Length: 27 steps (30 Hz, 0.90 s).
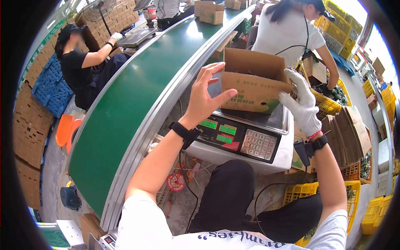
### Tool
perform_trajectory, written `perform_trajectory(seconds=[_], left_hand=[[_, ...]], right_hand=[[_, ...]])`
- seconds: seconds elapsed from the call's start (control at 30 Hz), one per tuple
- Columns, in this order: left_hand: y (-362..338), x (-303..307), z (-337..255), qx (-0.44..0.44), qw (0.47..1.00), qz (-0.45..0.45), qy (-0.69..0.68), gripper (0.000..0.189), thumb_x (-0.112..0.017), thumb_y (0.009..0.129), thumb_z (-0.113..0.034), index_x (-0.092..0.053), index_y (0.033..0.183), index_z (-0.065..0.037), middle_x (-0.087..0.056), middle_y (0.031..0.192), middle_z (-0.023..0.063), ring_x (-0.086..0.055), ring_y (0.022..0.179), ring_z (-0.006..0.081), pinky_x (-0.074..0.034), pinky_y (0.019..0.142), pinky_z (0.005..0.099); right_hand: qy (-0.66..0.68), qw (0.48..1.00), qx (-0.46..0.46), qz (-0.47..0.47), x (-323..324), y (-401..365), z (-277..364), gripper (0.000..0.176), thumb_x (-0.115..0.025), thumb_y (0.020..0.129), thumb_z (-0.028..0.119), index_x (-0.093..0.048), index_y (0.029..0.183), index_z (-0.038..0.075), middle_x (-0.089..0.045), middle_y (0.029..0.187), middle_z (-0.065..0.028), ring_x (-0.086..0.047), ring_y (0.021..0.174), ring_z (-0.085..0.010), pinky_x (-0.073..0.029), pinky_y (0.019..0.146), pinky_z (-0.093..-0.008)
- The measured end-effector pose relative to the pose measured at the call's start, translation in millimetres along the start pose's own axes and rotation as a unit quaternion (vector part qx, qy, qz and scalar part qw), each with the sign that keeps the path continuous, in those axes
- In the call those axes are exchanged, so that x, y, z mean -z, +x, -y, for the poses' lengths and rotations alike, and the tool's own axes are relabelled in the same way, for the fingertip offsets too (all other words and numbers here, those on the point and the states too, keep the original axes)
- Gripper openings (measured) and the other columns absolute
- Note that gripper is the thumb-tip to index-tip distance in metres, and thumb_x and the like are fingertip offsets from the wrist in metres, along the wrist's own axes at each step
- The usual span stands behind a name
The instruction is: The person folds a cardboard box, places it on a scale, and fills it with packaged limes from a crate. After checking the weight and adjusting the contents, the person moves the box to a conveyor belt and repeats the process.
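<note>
An open-topped cardboard box (pixel 250 93) with green print on its front sits on the platform (pixel 282 121) of a digital scale. My left hand (pixel 208 93) is bare, its fingers spread at the box's left side and the thumb stretched across the front. At the right edge, my right hand (pixel 303 104) wears a white knit glove, fingers and thumb apart close to the box corner. The scale's display panel (pixel 223 133) shows lit green digits, with a keypad (pixel 259 144) beside it. The bottom of the box's inside is hidden.
A green conveyor belt (pixel 125 104) runs along my left, with boxes (pixel 209 12) on its far end. Flattened cartons (pixel 348 137) and yellow crates (pixel 354 200) stand at right. One person (pixel 287 29) works ahead; another person (pixel 83 62) sits across the belt.
</note>
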<state>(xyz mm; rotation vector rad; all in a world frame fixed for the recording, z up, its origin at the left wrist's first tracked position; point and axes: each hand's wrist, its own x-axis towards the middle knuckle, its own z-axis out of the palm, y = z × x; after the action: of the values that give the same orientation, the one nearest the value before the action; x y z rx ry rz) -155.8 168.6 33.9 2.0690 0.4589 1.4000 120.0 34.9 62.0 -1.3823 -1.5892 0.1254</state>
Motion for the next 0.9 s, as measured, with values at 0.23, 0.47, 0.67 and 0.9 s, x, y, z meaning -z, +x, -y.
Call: perform_trajectory(seconds=[0.23,0.47,0.67,0.9], left_hand=[[12,-11,24,-0.045,0.996,0.076,0.023,0.041,-0.087,0.08,-0.026,-0.074,0.114,-0.007,-0.069,0.117,0.0072,-0.06,0.118,0.0249,-0.045,0.105,0.0389],[34,-6,40,-0.077,0.962,0.186,0.182,0.042,-0.085,0.08,-0.04,-0.078,0.103,-0.006,-0.074,0.102,0.0074,-0.06,0.111,0.0242,-0.042,0.1,0.0423],[13,-19,43,-0.031,0.994,0.099,0.02,0.033,-0.083,0.083,-0.031,-0.077,0.104,-0.006,-0.071,0.103,0.0086,-0.058,0.112,0.026,-0.045,0.098,0.0388],[36,-9,39,-0.01,0.978,0.191,0.08,0.026,-0.083,0.085,-0.031,-0.079,0.098,-0.009,-0.07,0.095,0.0004,-0.054,0.106,0.0227,-0.047,0.092,0.0365]], right_hand=[[-0.007,0.99,-0.008,0.143,7,14,-3,0.045,-0.064,0.097,0.039,-0.071,0.114,-0.002,-0.069,0.113,-0.0164,-0.063,0.104,-0.0275,-0.048,0.096,-0.0396],[-0.235,0.921,-0.021,0.311,28,58,11,0.04,-0.057,0.102,0.039,-0.069,0.122,0.006,-0.07,0.116,-0.0163,-0.066,0.107,-0.0336,-0.051,0.096,-0.0395],[-0.19,0.93,0.059,0.31,39,58,-8,0.05,-0.052,0.102,0.05,-0.065,0.128,0.008,-0.069,0.113,-0.0162,-0.065,0.104,-0.031,-0.051,0.095,-0.0369],[-0.184,0.879,-0.262,0.353,34,90,60,0.084,-0.026,0.097,0.078,-0.073,0.127,0.014,-0.071,0.122,-0.0167,-0.064,0.109,-0.0315,-0.047,0.101,-0.0371]])
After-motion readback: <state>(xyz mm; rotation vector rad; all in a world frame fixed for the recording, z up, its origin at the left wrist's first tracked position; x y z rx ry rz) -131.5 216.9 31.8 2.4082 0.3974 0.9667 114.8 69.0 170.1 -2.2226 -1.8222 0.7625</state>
